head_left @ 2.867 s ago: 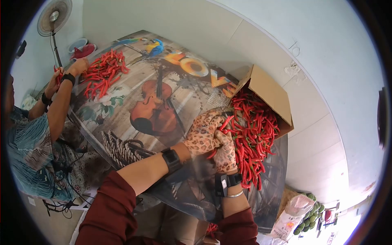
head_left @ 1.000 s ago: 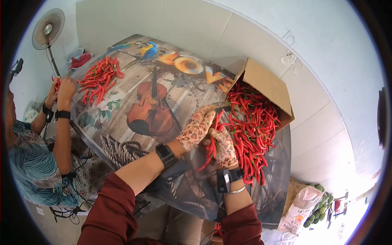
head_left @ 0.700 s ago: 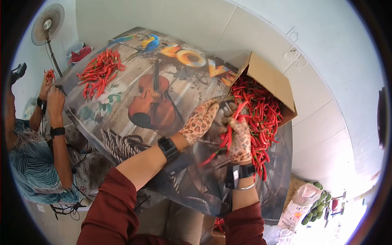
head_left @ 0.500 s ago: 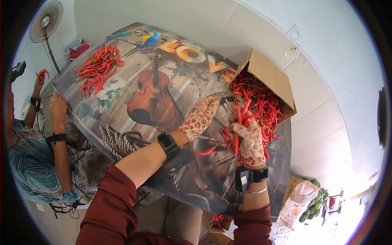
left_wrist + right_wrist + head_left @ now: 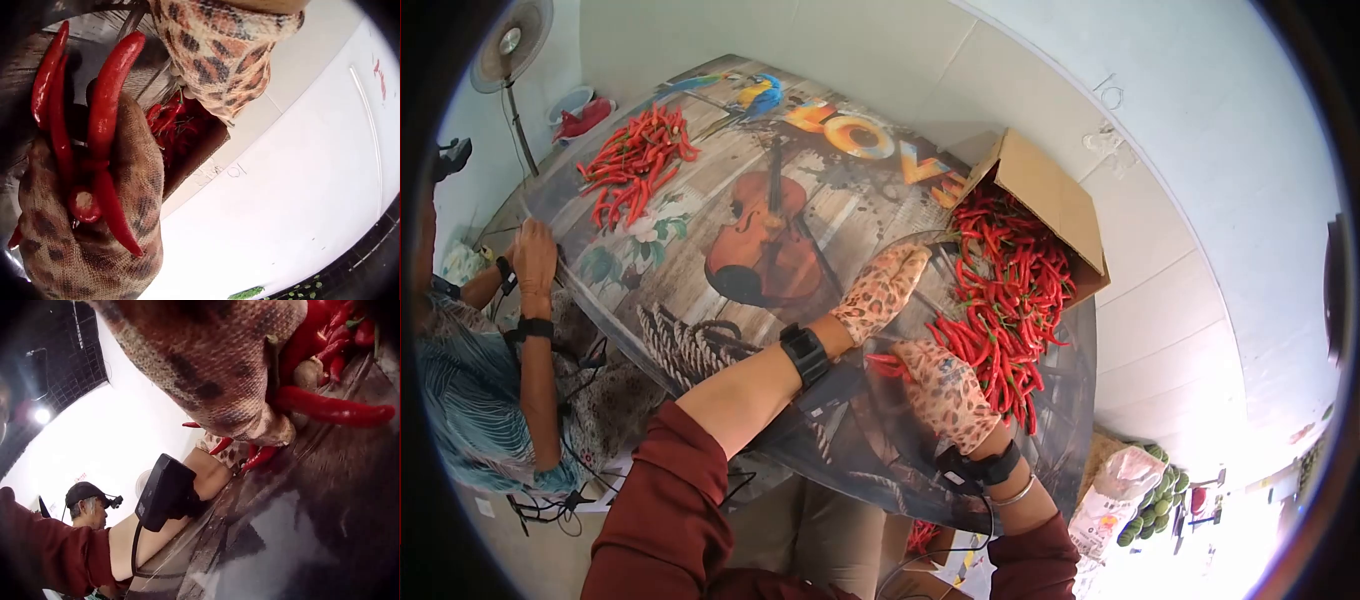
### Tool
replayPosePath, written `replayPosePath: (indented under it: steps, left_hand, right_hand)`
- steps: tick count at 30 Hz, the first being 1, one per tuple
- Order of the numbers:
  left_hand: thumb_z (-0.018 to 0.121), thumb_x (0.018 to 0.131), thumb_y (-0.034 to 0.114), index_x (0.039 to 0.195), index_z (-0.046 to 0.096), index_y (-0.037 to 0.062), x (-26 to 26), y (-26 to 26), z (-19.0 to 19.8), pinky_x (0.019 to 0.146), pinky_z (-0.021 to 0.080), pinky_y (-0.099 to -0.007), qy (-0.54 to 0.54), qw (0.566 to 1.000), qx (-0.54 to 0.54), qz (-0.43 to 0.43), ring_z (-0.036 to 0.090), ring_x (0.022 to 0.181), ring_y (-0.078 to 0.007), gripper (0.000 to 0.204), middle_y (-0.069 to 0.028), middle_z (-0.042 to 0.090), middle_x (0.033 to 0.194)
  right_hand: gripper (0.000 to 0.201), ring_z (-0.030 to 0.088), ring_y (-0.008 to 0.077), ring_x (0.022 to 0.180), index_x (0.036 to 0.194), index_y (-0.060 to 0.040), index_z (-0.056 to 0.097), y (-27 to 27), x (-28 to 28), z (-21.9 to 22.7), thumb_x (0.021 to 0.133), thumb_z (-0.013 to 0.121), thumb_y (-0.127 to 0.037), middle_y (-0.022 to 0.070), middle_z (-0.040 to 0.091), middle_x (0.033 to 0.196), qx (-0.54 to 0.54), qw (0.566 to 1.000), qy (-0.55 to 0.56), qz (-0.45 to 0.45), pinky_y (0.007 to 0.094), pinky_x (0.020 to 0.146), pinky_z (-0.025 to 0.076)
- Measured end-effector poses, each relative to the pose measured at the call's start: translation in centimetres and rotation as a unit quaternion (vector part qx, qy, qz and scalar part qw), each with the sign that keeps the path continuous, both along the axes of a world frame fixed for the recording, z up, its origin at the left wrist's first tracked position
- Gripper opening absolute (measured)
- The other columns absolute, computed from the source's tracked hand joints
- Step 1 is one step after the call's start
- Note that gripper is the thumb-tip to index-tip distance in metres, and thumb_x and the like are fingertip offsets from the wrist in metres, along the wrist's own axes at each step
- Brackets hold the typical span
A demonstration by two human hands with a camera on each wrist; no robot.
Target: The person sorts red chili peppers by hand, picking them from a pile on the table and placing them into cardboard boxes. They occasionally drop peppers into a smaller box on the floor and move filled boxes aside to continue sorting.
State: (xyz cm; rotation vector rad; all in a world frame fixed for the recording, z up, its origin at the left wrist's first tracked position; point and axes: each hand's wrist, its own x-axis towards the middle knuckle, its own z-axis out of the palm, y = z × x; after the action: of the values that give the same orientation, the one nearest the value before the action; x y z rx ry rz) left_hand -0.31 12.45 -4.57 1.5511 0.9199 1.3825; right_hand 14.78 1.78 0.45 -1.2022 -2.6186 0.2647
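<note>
My gloved left hand (image 5: 885, 292) lies over the table with its fingers stretched towards the box; no chili shows in it. Its glove (image 5: 215, 59) also fills the top of the left wrist view. Nearer the table's front, my gloved right hand (image 5: 945, 395) grips several red chilies (image 5: 887, 365), which poke out past its fingers. The left wrist view has these held chilies (image 5: 109, 94) close up in the right glove (image 5: 87, 262). Beside the right hand, a heap of chilies (image 5: 1010, 320) spills out of a tipped cardboard box (image 5: 1055, 195).
Another chili pile (image 5: 640, 160) lies on the far left of the printed table (image 5: 690, 300). A person (image 5: 490, 400) sits at the left, one hand at the table's edge. A fan (image 5: 510, 50) and a basin (image 5: 570, 103) stand behind; a sack (image 5: 1115, 490) is at the lower right.
My right hand has drawn back from the heap to the lower left with chilies in it. My left hand has shifted only slightly. The seated person's raised hand has come down.
</note>
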Motion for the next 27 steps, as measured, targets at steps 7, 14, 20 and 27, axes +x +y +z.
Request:
replayPosePath:
  steps: [7, 14, 20, 27]
  left_hand:
    - [0.043, 0.099, 0.022, 0.114, 0.059, 0.0011, -0.3, -0.7, 1.0, 0.085, 0.044, -0.0268, -0.029, 0.999, -0.037, -0.014, 0.058, 0.097, -0.0169, 0.030, -0.0077, 0.061, 0.107]
    - [0.043, 0.099, 0.015, 0.135, 0.040, 0.0001, 0.6, 1.1, -3.4, 0.099, 0.041, -0.0267, -0.230, 0.945, -0.063, -0.223, 0.048, 0.121, -0.0190, 0.039, -0.0138, 0.048, 0.131]
    - [0.075, 0.075, 0.041, 0.145, 0.022, 0.0021, 1.1, -2.8, 3.2, 0.110, 0.028, -0.0391, 0.061, 0.974, 0.114, -0.187, 0.032, 0.135, -0.0309, 0.097, -0.0184, 0.032, 0.145]
    - [0.077, 0.068, 0.048, 0.146, 0.022, 0.0036, 1.3, -3.3, 2.9, 0.112, 0.022, -0.0427, 0.167, 0.963, 0.165, -0.135, 0.025, 0.137, -0.0347, 0.105, -0.0201, 0.028, 0.147]
  right_hand:
    - [0.038, 0.062, 0.0192, 0.088, 0.117, 0.0016, 0.055, -0.1, 1.2, 3.4, 0.081, 0.063, -0.008, 0.0106, 0.064, 0.106, -0.161, 0.941, 0.253, -0.157, 0.0298, 0.075, 0.051]
    - [0.017, 0.050, 0.0104, 0.052, 0.097, -0.0042, 0.060, 2.5, 3.5, 2.1, 0.082, 0.065, -0.005, 0.0010, 0.056, 0.066, -0.310, 0.641, 0.649, -0.267, 0.0236, 0.047, 0.041]
    - [0.011, 0.060, 0.0181, 0.062, 0.093, -0.0016, 0.064, 5.3, 2.1, 1.1, 0.085, 0.062, -0.009, 0.0048, 0.061, 0.074, -0.285, 0.598, 0.709, -0.242, 0.0304, 0.059, 0.055]
    - [0.023, 0.063, 0.0210, 0.082, 0.104, 0.0020, 0.061, 6.0, 2.1, -1.4, 0.087, 0.058, -0.014, 0.0103, 0.065, 0.093, -0.254, 0.671, 0.676, -0.170, 0.0336, 0.072, 0.055]
